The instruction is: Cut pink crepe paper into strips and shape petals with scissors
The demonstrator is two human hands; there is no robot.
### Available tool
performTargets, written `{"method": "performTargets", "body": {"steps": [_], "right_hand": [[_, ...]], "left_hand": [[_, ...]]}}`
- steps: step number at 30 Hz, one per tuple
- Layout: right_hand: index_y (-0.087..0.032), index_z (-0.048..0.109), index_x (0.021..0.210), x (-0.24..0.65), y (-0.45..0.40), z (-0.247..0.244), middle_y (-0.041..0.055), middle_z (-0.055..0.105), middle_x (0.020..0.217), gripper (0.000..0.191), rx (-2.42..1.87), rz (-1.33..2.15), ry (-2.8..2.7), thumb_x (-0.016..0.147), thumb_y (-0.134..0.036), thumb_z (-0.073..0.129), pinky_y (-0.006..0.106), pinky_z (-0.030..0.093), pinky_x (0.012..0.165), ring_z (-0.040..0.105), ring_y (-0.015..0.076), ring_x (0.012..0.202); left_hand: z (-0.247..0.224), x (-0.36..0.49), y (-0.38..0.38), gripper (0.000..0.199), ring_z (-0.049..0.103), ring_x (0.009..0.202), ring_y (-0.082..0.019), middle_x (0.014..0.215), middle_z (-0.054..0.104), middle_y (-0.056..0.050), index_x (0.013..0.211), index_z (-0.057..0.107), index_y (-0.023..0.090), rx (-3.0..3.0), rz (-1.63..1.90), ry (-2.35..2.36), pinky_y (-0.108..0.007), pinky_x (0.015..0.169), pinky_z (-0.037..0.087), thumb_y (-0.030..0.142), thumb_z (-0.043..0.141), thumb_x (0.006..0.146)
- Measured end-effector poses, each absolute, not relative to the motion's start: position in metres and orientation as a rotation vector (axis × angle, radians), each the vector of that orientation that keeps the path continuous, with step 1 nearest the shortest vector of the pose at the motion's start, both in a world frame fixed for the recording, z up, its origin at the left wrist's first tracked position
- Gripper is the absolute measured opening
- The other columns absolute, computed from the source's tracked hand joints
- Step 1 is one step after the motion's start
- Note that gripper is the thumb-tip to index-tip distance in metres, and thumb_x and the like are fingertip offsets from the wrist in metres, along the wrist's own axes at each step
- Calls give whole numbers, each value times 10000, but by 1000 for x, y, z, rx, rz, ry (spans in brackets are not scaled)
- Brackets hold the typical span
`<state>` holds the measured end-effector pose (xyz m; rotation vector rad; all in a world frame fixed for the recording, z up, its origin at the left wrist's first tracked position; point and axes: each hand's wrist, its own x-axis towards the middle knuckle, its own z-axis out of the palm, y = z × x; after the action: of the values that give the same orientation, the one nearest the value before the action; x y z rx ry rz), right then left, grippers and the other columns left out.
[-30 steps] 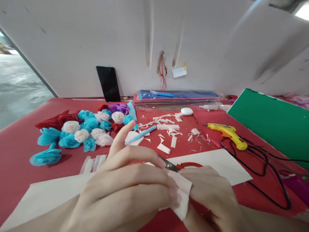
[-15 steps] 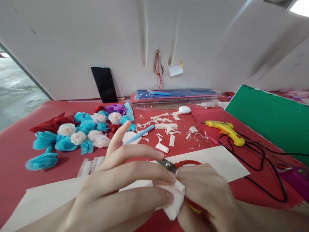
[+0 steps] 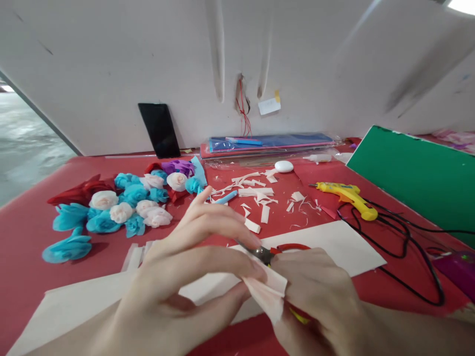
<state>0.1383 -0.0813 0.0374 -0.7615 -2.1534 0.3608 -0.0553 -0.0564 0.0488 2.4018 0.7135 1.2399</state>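
Note:
Between both hands is a folded piece of pale pink paper (image 3: 269,291). My left hand (image 3: 185,277) pinches its left side with thumb and fingertips. My right hand (image 3: 319,291) is closed around scissors (image 3: 293,247) with red and yellow handles; their metal part lies under my left fingertips, and the paper's right edge touches my right fingers. The blade tips are hidden. Below the hands lie white sheets (image 3: 345,247) on the red table. Paper scraps (image 3: 260,193) are scattered just beyond.
Blue, white, red and purple paper flowers (image 3: 133,195) lie at the left. A black phone (image 3: 159,129) leans on the wall. At the right are a yellow glue gun (image 3: 347,195) with a black cord and a green board (image 3: 411,183). A blue pen (image 3: 226,197) lies behind my left hand.
My left thumb and fingers have shifted on the pink paper, whose folds now spread apart below the fingertips. The raised little finger has moved slightly right. My right hand stays on the scissors.

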Motion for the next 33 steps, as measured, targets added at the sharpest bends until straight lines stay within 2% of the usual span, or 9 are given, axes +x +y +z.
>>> {"method": "performTargets", "body": {"steps": [4, 11, 16, 18, 20, 24, 26, 31, 33], "right_hand": [[-144, 557, 672, 138, -82, 36, -8, 556, 544, 190, -753, 354, -2139, 780, -77, 415, 235, 360, 501, 466, 96, 492], [-134, 599, 766, 139, -82, 36, 43, 664, 648, 244, -824, 292, -2146, 869, -136, 378, 248, 440, 561, 597, 135, 571], [-168, 553, 710, 139, -81, 38, 19, 623, 574, 251, -817, 259, -2169, 888, -168, 374, 243, 444, 549, 599, 138, 547], [-167, 555, 770, 139, -80, 37, 26, 641, 612, 221, -791, 281, -2164, 894, -176, 372, 240, 452, 578, 611, 141, 580], [-166, 550, 789, 140, -79, 36, 38, 655, 654, 209, -772, 337, -2169, 889, -172, 367, 243, 442, 576, 605, 142, 595], [-202, 443, 617, 142, -78, 37, -2, 547, 536, 226, -824, 433, -2216, 829, -127, 414, 253, 369, 494, 503, 121, 487], [-208, 417, 611, 142, -78, 39, -17, 507, 510, 220, -843, 444, -2228, 806, -106, 414, 253, 353, 476, 464, 113, 456], [-190, 512, 885, 138, -79, 44, -7, 620, 623, 192, -711, 395, -2172, 870, -76, 357, 219, 428, 525, 545, 111, 501], [-187, 526, 877, 139, -78, 44, -11, 619, 596, 204, -708, 350, -2187, 880, -71, 358, 208, 443, 528, 558, 111, 495]], "left_hand": [[45, -54, -53, 225, 571, 975, -114, 950, 627, 49, 890, 621, 264, 2130, 1145, 673, -209, 907, 464, 74, 627, 770], [48, -49, -49, 242, 587, 745, -90, 778, 634, 62, 798, 644, 235, 1948, 1102, 623, -239, 871, 488, 7, 615, 720], [50, -48, -49, 182, 581, 664, -102, 712, 633, 21, 776, 667, 204, 1985, 1176, 582, -209, 660, 523, 31, 619, 745], [52, -47, -50, 174, 574, 629, -100, 693, 634, 14, 766, 679, 206, 2029, 1222, 591, -200, 615, 520, 43, 618, 765], [54, -47, -51, 159, 575, 620, -97, 685, 636, 16, 754, 688, 214, 2070, 1278, 625, -193, 623, 525, 69, 630, 783], [58, -49, -51, 104, 585, 616, -88, 664, 622, 12, 730, 696, 180, 2125, 1353, 621, -173, 636, 532, 162, 647, 820], [58, -49, -49, 116, 585, 606, -82, 658, 617, 7, 721, 694, 144, 2153, 1356, 563, -168, 635, 533, 167, 647, 824], [50, -51, -49, 116, 603, 702, -88, 795, 666, 17, 809, 680, 169, 2190, 1312, 491, -208, 743, 530, 60, 647, 788], [47, -53, -49, 196, 626, 786, -95, 905, 703, 32, 873, 678, 206, 2240, 1269, 466, -227, 856, 502, 44, 665, 764]]}}
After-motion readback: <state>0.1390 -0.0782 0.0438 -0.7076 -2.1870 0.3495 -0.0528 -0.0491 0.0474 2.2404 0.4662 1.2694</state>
